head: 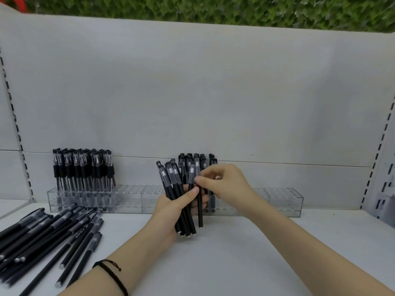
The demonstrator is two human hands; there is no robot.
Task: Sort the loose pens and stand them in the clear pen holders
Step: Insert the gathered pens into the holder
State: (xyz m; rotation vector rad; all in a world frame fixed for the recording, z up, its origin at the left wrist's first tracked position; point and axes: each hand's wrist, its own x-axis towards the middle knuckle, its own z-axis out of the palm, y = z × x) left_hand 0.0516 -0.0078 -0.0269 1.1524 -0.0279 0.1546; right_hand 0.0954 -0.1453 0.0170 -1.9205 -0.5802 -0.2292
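My left hand [171,212] grips a bundle of several black pens [173,184] upright above the white shelf. My right hand [222,182] pinches one pen [199,208] out of that bundle by its clear cap end. A row of clear pen holders [132,199] runs along the back of the shelf. Several clear-capped pens with black grips [83,169] stand in its left section. More black pens [198,161] stand in a middle section, partly hidden behind my hands. A pile of loose black pens [53,236] lies flat at the front left.
The right end of the holder row [284,199] holds no pens. A white back panel [192,92] rises behind the holders, with slotted uprights [12,116] at both sides. A dark bracelet [113,274] circles my left wrist.
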